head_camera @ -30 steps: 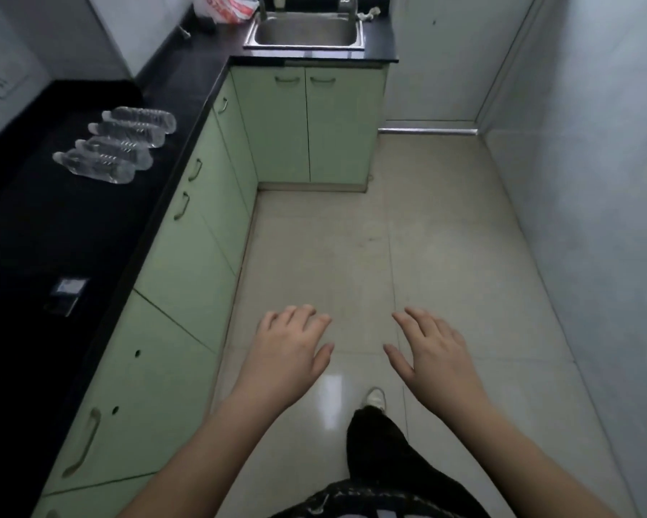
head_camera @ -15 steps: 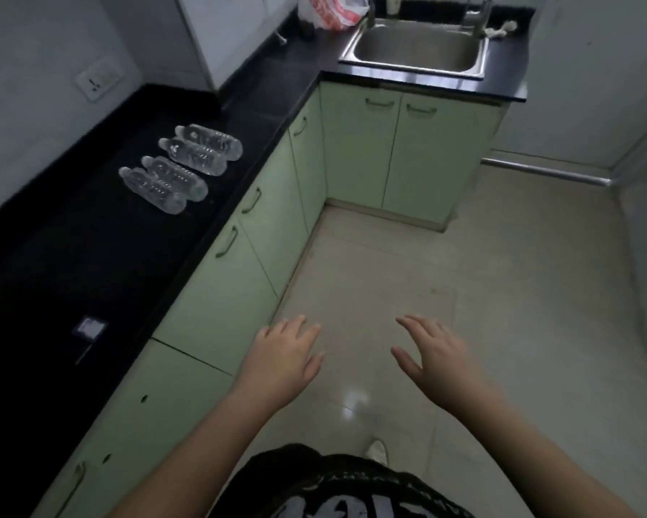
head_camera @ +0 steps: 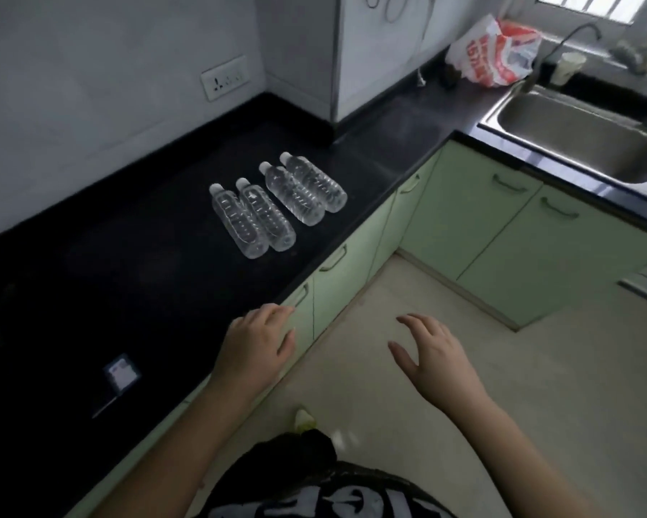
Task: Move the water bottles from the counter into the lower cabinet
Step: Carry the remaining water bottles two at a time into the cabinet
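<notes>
Black counter (head_camera: 127,256) runs along the left wall and turns at the corner toward a steel sink (head_camera: 576,143). Pale green cabinets (head_camera: 501,226) sit below it, all doors shut, each with a curved handle. Four clear bottles (head_camera: 277,203) lie on their sides on the counter in two pairs, caps toward the wall, the bottles in each pair touching and a narrow gap between the pairs. A red and white bag (head_camera: 496,50) rests in the far corner by the sink. A small card (head_camera: 122,372) lies on the near counter, well apart from the bottles.

Left hand (head_camera: 256,349) hangs palm down over the counter's front edge, fingers loosely spread, holding nothing. Right hand (head_camera: 434,353) floats above the floor (head_camera: 464,368), fingers spread and slightly curled, also empty. Both hands are well short of the bottles.
</notes>
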`<state>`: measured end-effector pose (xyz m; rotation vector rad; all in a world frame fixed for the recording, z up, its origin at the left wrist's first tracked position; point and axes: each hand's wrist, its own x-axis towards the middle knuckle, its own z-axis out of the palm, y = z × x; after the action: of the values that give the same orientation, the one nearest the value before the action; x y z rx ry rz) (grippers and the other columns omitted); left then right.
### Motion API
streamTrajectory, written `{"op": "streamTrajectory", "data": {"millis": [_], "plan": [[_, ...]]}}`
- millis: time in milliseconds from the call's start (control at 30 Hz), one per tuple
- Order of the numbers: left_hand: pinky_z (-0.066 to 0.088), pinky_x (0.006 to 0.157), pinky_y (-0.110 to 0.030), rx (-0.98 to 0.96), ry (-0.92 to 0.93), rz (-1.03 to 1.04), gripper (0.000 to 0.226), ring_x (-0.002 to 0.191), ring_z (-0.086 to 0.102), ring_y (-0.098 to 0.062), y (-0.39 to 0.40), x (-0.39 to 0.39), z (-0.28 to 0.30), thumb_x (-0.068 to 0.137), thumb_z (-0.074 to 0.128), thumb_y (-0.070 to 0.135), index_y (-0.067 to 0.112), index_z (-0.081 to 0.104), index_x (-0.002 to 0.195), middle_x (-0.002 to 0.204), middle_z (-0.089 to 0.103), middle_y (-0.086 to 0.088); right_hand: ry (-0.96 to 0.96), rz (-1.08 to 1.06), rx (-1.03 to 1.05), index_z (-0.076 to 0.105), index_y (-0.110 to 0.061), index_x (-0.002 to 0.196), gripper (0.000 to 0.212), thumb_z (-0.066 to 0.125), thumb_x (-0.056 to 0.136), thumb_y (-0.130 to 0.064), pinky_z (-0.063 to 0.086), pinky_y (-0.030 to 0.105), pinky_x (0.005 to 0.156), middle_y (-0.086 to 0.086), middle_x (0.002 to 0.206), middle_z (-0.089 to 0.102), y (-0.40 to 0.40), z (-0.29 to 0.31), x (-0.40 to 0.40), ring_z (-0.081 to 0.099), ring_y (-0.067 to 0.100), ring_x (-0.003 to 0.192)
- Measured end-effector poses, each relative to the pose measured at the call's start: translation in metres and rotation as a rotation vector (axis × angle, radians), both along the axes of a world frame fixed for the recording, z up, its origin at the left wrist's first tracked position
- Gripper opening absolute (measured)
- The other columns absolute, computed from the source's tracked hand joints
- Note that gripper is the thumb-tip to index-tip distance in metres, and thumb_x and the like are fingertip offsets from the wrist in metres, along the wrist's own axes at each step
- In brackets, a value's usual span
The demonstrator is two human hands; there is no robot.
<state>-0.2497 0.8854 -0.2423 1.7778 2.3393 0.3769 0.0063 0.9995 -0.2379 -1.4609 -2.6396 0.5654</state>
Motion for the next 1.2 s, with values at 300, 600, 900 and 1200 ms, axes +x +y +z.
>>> {"op": "streamTrajectory", "data": {"millis": [300,600,900,1200], "plan": [[0.047,0.089,-0.038,0.032,-0.017,0.081,0.04,0.108,0.06,-0.019,0.094,-0.094,0.003,0.094,0.052,0.036,0.019,0.058,0.129,0.12,0.062,0.002,0.041,0.072,0.007,0.051,-0.018,0.135,0.048,0.052,0.094,-0.045,0.039,0.038,0.104,0.0,0.136,0.053,0.104,0.007,-0.116,0.048,0.022,0.127],[0.038,0.103,-0.033,0.031,-0.048,0.137,0.049,0.123,0.049,-0.017,0.187,-0.114,-0.011,0.096,0.048,0.037,0.016,0.046,0.141,0.133,0.054,0.001,0.036,0.166,0.019,0.049,-0.017,0.136,0.05,0.055,0.093,-0.041,0.043,0.04,0.101,0.002,0.134,0.054,0.211,-0.01,-0.191,0.051,0.024,0.123],[0.025,0.116,-0.03,-0.075,-0.355,0.454,0.091,0.149,0.015,-0.022,0.286,-0.085,-0.047,0.093,0.056,0.045,0.018,-0.003,0.156,0.164,0.001,-0.006,-0.018,0.294,-0.131,0.021,-0.02,0.152,0.074,0.058,0.092,-0.041,0.031,0.043,0.112,0.013,0.156,0.024,0.311,-0.053,-0.244,0.03,0.032,0.14],[0.025,0.116,-0.03,-0.15,-0.34,0.743,0.11,0.147,0.02,-0.026,0.332,-0.078,-0.06,0.084,0.066,0.051,0.009,-0.007,0.154,0.163,0.002,-0.012,-0.005,0.436,-0.361,0.005,-0.014,0.154,0.09,0.059,0.089,-0.044,0.026,0.031,0.114,0.004,0.156,0.023,0.354,-0.068,-0.259,0.028,0.02,0.142]]}}
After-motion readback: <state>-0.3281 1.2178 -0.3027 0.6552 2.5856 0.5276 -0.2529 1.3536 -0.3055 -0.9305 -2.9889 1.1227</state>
